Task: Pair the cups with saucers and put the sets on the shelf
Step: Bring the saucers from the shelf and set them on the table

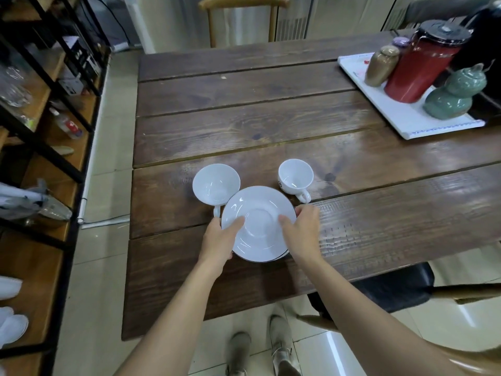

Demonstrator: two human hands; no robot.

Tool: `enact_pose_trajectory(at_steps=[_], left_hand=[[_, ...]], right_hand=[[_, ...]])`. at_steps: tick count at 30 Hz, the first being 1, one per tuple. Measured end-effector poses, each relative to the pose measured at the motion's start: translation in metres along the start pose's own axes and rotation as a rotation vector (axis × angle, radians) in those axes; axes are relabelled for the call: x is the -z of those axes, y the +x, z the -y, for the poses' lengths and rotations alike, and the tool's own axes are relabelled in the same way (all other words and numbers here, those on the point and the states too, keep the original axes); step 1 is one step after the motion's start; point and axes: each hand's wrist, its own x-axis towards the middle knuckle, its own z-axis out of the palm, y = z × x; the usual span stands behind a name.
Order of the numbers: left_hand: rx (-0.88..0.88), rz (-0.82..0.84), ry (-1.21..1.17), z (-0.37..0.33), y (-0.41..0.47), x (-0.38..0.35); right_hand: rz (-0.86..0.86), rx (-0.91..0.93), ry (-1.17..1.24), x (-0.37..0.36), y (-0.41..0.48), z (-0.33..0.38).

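On the near planks of the dark wooden plank table [271, 126], from your head camera, both of your hands grip the white round saucer [259, 222] on top of a small stack; a dark-rimmed edge of another plate peeks out beneath it on the near side, and how many lie under there cannot be told. Your left hand [219, 240] clamps the saucer's left rim, thumb on top, fingers hidden below. Your right hand [305, 229] pinches the right rim the same way, fingertips curled over the far edge.

Just beyond the saucer on the left sits the wide white cup [216, 185], its handle pointing toward you and partly covered by the saucer's rim. On the right stands the smaller white cup with a dark mark on its side [295, 176], handle toward the near right, close to your right fingertips.

Bare table lies open past both cups. At the far right corner a white tray [406, 115] holds a red canister [423, 69], a bronze jar [381, 65] and a green gourd-shaped jar [452, 93]. The black-framed wooden shelf unit [40, 109] stands along the left, across a strip of tiled floor from the table edge; its contents are blurred and cut off by the frame.
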Motion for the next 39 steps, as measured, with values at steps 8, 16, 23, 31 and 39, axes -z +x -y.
enact_pose_trajectory(at_steps=[8,16,23,31,39], left_hand=[[-0.234,0.044,-0.074,-0.038,-0.021,-0.02],[-0.307,0.307,-0.202,-0.068,-0.041,-0.089],[-0.17,0.429,-0.196,-0.064,-0.039,-0.155],[-0.027,0.481,-0.173,-0.048,-0.023,-0.183],[0.069,0.361,-0.164,-0.038,-0.004,-0.184]], right_hand=[[-0.091,0.033,0.556,0.044,0.012,0.024],[-0.313,0.036,0.572,0.123,0.044,-0.009],[-0.347,-0.047,0.454,0.159,0.071,-0.066],[-0.224,-0.122,0.278,0.154,0.094,-0.111],[-0.113,-0.183,0.166,0.132,0.115,-0.116]])
